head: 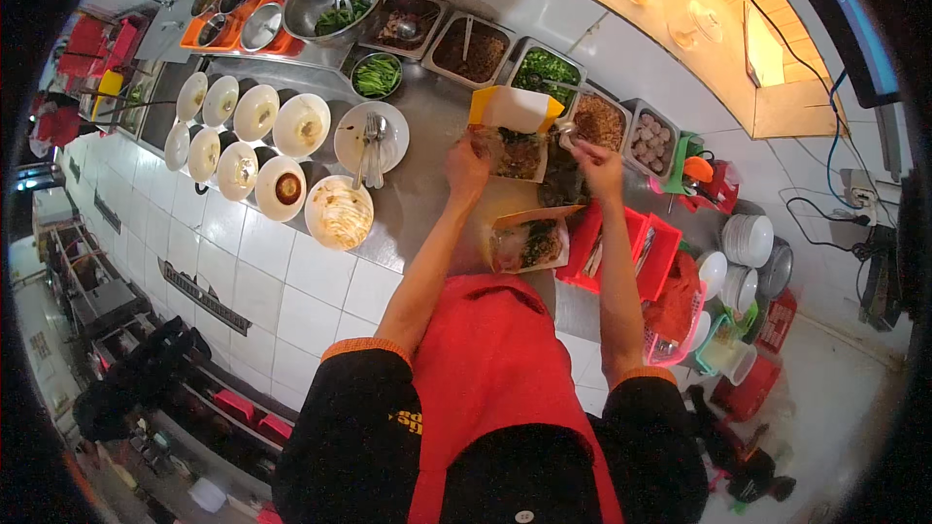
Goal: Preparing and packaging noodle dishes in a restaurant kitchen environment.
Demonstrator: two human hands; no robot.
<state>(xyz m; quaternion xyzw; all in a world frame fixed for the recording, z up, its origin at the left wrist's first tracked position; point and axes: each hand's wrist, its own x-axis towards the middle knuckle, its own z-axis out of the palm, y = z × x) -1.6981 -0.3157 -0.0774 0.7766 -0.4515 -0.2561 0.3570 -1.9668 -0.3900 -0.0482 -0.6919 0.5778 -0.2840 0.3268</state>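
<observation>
A paper takeaway box (520, 160) with a yellow-and-white lid stands open on the steel counter, with noodle-like food and dark greens inside. My left hand (468, 164) grips its left edge; the fingertips are partly hidden. Just beyond its right side, my right hand (598, 164) pinches a small shiny object (566, 132), too blurred to name, near the metal pan of brown crumbled topping (598, 122). A second open paper box (533, 241) with similar food sits nearer my red apron (495, 349). Dark wrapping or food (564, 182) lies between the boxes and my right wrist.
Steel pans of chopped green onion (546, 73), dark minced topping (470, 51) and meatballs (650, 140) line the back. Used white bowls (256, 113) and a plate with cutlery (389, 138) stand left. A red cutlery box (582, 262) lies under my right forearm.
</observation>
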